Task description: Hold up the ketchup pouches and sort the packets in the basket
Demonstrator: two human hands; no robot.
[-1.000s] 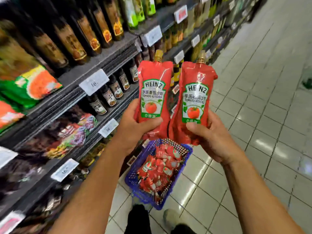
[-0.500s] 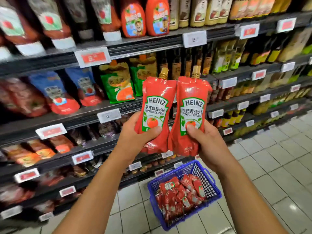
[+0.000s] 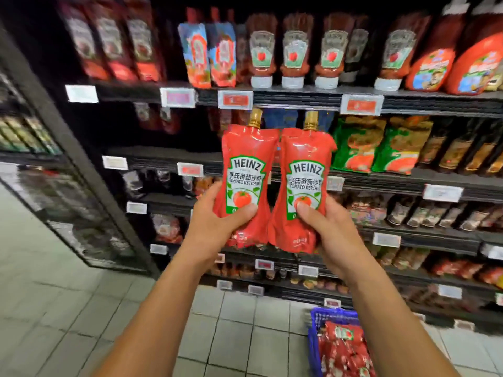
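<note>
I have my left hand (image 3: 217, 224) wrapped round the lower body of the left ketchup pouch (image 3: 246, 183) and my right hand (image 3: 330, 232) round the right ketchup pouch (image 3: 303, 191), thumbs pressed on the front labels, both pouches upright and touching side by side in front of the shelves (image 3: 408, 100). To handle them well, I judge I should grip low and firm without squeezing toward the gold caps (image 3: 255, 118), and keep them level. The blue basket (image 3: 313, 336) sits on the floor, below right.
</note>
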